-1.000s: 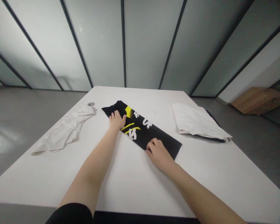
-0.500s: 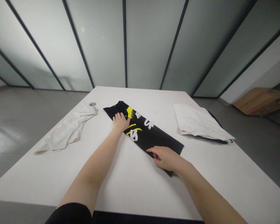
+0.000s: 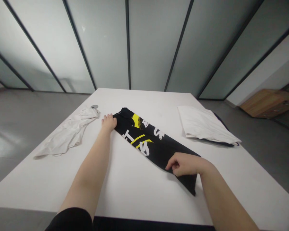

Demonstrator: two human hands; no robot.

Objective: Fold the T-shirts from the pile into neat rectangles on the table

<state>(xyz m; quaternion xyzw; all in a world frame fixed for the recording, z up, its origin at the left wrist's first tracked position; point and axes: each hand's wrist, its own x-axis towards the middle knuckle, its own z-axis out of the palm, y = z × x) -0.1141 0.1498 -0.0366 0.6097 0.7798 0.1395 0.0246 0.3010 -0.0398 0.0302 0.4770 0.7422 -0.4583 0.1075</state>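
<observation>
A black T-shirt (image 3: pixel 156 150) with yellow and white print is folded into a long strip, slanting across the white table (image 3: pixel 139 192). My left hand (image 3: pixel 109 122) is closed at the strip's far left corner, gripping the cloth there, with the thumb side against the fabric. Over the near right part, my right hand (image 3: pixel 186 164) pinches the front edge between thumb and curled fingers. Beyond that hand, the strip's right end hangs a little askew, its corner pointing toward me. Part of the cloth under the right hand is hidden.
A crumpled white garment (image 3: pixel 69 133) lies on the left of the table, beside a small grey disc (image 3: pixel 94 106). On the right rests a folded white garment (image 3: pixel 204 125) over dark cloth. A wooden cabinet (image 3: pixel 267 104) stands beyond, near frosted glass panels.
The T-shirt has shifted right and toward me. My left hand has gone from lying on the print to the far left corner; my right hand has moved right, changing from pointing to pinching.
</observation>
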